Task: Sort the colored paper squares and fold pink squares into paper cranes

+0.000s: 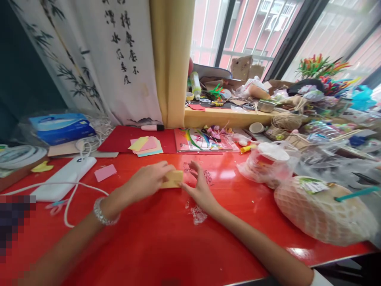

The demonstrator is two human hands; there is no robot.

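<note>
A small yellow paper piece (174, 178) stands folded or stacked just above the red table (166, 238), in the middle of the view. My left hand (151, 177), with a beaded bracelet on its wrist, grips its left part, slightly blurred. To its right my right hand (199, 188) has its fingers spread and curved, the thumb at the paper's lower right edge. Small pinkish scraps (198, 214) lie beneath and beside my right hand. Behind my left hand sits a fanned pile of coloured paper squares (146, 145).
A pink square (105, 173) and a white power strip (64, 178) with a looping cable lie left. A netted round object (324, 210) with a teal straw and a plastic-wrapped cup (272, 159) stand right. A colourful booklet (202, 140) lies at the back.
</note>
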